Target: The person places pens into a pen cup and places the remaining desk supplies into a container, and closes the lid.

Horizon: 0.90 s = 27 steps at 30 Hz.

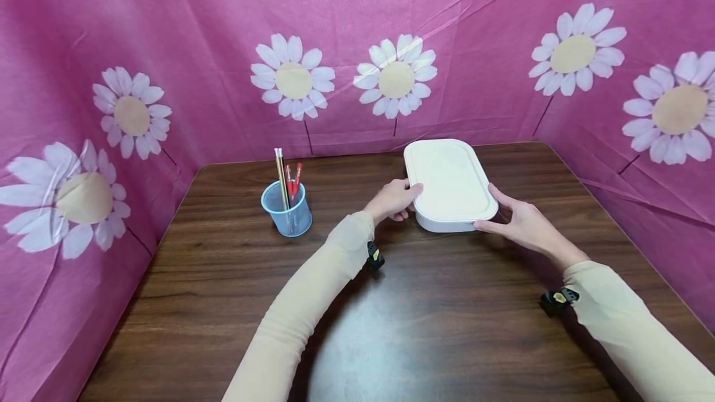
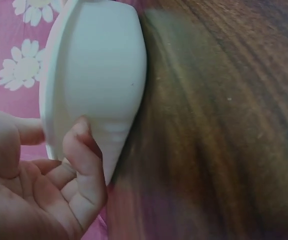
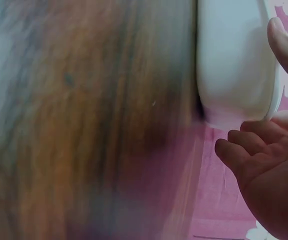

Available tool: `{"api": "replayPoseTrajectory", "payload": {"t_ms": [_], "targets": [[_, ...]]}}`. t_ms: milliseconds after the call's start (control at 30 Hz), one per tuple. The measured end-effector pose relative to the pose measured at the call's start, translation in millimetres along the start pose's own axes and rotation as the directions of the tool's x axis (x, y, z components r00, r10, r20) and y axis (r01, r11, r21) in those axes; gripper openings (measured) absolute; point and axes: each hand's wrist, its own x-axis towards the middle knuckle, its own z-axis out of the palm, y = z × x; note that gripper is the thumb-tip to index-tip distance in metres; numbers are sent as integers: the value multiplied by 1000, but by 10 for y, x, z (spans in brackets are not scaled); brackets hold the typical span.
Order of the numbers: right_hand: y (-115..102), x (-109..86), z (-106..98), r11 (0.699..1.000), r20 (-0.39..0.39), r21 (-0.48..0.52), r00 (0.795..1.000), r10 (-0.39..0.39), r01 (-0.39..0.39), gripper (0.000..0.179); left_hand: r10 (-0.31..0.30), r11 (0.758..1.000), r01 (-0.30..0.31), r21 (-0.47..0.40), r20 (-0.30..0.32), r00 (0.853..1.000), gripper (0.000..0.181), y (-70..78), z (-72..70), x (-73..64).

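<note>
A white lidded plastic box [image 1: 449, 182] stands at the back right of the wooden table, its rounded lid on top. On its left side my left hand [image 1: 393, 198] grips the rim, thumb on the lid's edge and the other fingers curled against the side wall, as the left wrist view shows. Around the near right corner, my right hand [image 1: 522, 222] holds the box, with the thumb at the front wall and fingers along the right side. In the right wrist view, the fingertips partly disappear behind the box [image 3: 234, 60].
To the left on the table [image 1: 223, 303] stands a light blue mesh pen cup [image 1: 293, 213] holding pencils [image 1: 282, 172] and red pens [image 1: 294, 180]. A pink cloth [image 1: 346, 11] with white daisies hangs behind and along both sides.
</note>
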Motion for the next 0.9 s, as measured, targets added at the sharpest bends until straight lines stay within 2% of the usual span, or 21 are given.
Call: {"api": "replayPoseTrajectory", "payload": {"t_ms": [100,467,600,667,767,833,900], "targets": [[21,6,-15,998,-14,-53,1000,-16,15,104,-1,999,0,-36,-13,1000,35,-16,29,7],[51,22,-39,992,7,-125,999,-32,33,105,-5,996,1,-89,-38,999,38,-71,122,24],[19,65,-124,992,58,-128,998,2,5,105,-5,997,2,-77,-35,999,47,-44,96,49],[-21,109,-186,990,89,-144,996,21,-8,103,0,1000,-1,-27,-47,999,60,-32,59,60],[-130,195,-266,988,102,-152,995,17,-2,95,34,993,-22,116,-101,994,79,-20,-25,58],[-249,267,-297,987,74,-158,997,-18,29,88,105,969,-69,236,-144,984,83,12,-121,24],[-408,358,-319,983,44,-172,998,-52,59,81,203,927,-131,352,-177,963,79,81,-260,-53]]}}
